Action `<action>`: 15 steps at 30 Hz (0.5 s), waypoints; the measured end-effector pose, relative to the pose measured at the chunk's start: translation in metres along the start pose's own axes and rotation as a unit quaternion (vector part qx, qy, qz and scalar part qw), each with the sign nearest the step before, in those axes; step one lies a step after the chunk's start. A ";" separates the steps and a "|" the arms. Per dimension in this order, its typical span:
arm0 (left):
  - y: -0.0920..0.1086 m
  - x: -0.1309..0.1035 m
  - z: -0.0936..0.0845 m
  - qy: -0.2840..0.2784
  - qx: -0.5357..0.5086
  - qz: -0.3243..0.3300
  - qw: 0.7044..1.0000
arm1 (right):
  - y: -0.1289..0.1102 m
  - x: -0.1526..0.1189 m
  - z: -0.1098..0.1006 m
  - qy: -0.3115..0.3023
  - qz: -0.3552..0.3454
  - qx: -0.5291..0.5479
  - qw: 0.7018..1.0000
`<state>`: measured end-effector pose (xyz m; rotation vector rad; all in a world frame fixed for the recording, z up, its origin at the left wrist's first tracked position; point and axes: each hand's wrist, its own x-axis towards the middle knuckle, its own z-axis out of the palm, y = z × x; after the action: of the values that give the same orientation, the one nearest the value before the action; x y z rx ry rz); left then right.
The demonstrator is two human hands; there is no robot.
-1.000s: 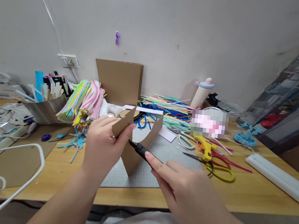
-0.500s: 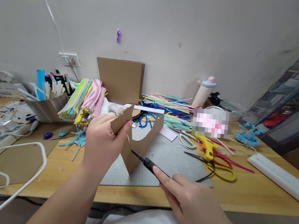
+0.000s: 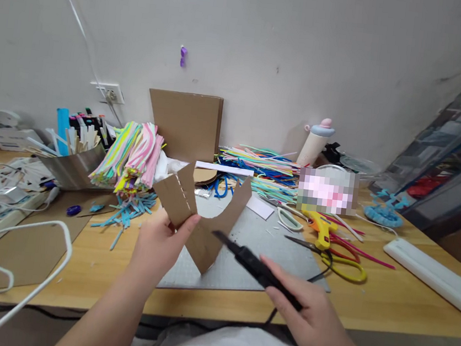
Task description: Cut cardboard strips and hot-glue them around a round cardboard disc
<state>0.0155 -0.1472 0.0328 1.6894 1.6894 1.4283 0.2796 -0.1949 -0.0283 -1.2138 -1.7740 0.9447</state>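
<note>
My left hand point(image 3: 164, 243) pinches a piece of brown cardboard point(image 3: 226, 214) at its lower left, thumb in front. The cardboard is bent, with a curved notch in its upper edge and a split left flap, and its bottom corner points down over a grey cutting mat point(image 3: 279, 256). My right hand point(image 3: 302, 309) is closed round a black corded cutting knife point(image 3: 261, 268). Its blurred blade points up and left, close in front of the cardboard; whether it touches cannot be told.
Scissors point(image 3: 345, 264) and a yellow glue gun point(image 3: 321, 230) lie to the right. Bundled pipe cleaners point(image 3: 133, 153) and a metal holder of sticks point(image 3: 75, 166) stand left. Cardboard sheets point(image 3: 186, 123) lean on the wall; a bottle point(image 3: 315, 141) stands at the back. A white cable point(image 3: 68, 243) loops front left.
The knife has drawn back from the cardboard, to the right and toward me. My left hand has lowered its hold, and the left flap now shows a long split edge.
</note>
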 end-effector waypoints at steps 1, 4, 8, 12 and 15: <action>-0.005 -0.002 0.001 -0.015 -0.024 -0.018 0.999 | 0.004 0.001 0.002 0.023 0.074 0.098 0.992; -0.016 -0.006 0.003 -0.036 -0.106 -0.062 0.992 | 0.010 0.008 0.012 0.049 0.216 0.310 0.925; -0.022 -0.009 0.002 -0.036 -0.213 -0.106 0.971 | 0.008 0.024 0.025 0.023 0.218 0.373 0.902; -0.017 -0.014 0.003 -0.054 -0.315 -0.132 0.938 | 0.003 0.039 0.037 0.021 0.222 0.422 0.879; -0.010 -0.019 0.005 -0.069 -0.372 -0.148 0.914 | 0.000 0.046 0.043 0.011 0.235 0.448 0.863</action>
<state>0.0183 -0.1597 0.0154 1.0288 1.0497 1.4892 0.2304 -0.1574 -0.0382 -0.9955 -0.7819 1.7620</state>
